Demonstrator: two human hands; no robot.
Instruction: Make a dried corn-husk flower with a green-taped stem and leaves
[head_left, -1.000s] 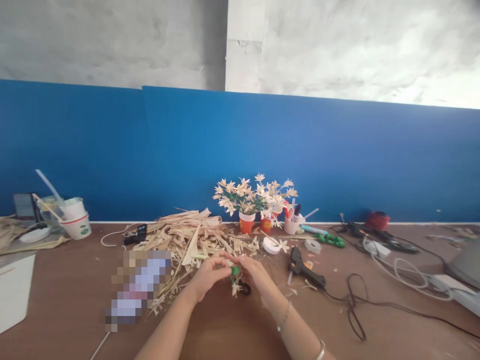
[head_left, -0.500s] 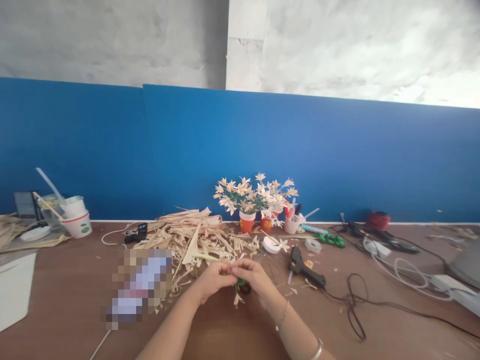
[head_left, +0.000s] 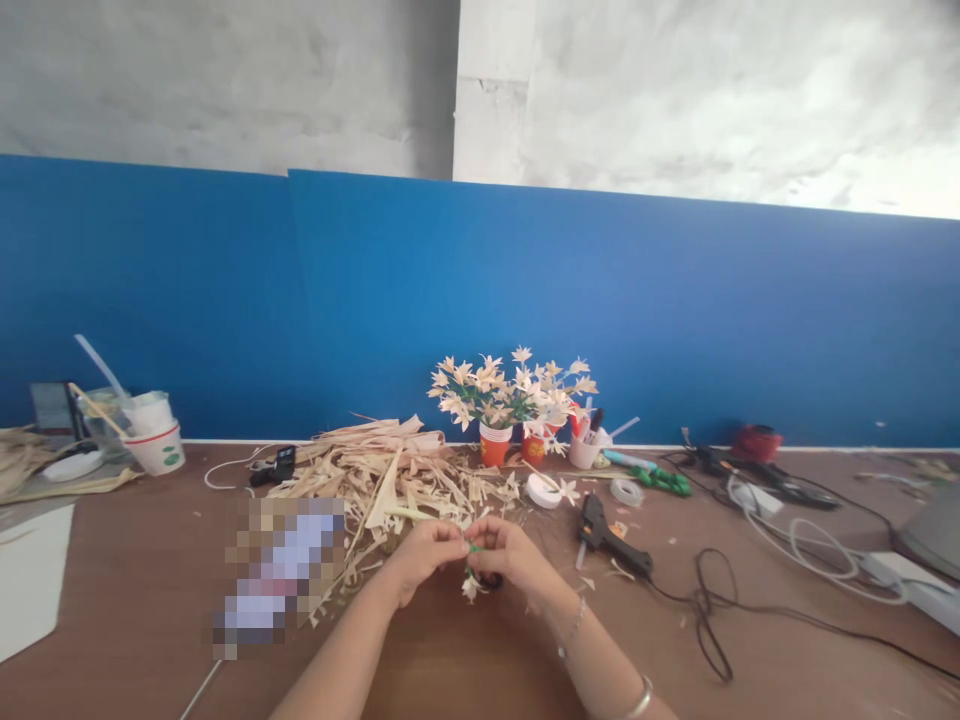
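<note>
Over the near middle of the table, my left hand (head_left: pixel 427 556) and my right hand (head_left: pixel 511 556) meet with fingertips pinched. Between them is a small pale handmade flower (head_left: pixel 469 588) on a green-wrapped stem, blossom hanging downward. Both hands seem to grip the stem, though the fingers cover most of it. A bit of green, perhaps floral tape, shows at the right fingertips. Partly hidden under my right hand lies a dark rounded object (head_left: pixel 491 580), its kind unclear. Just beyond my hands spreads a heap of dried husk strips (head_left: pixel 390 470).
Paper cups (head_left: pixel 495 446) of finished flowers stand by the blue partition (head_left: pixel 360 300). Right of my hands lie a glue gun (head_left: pixel 611 540) with its cord, white tape rolls (head_left: pixel 541 490), green coils (head_left: pixel 664 481) and a power strip (head_left: pixel 915 590). A blurred-out object (head_left: pixel 281 580) lies left.
My right fingers have parted slightly from the left ones and are more curled. The hanging blossom has shifted slightly up and left.
</note>
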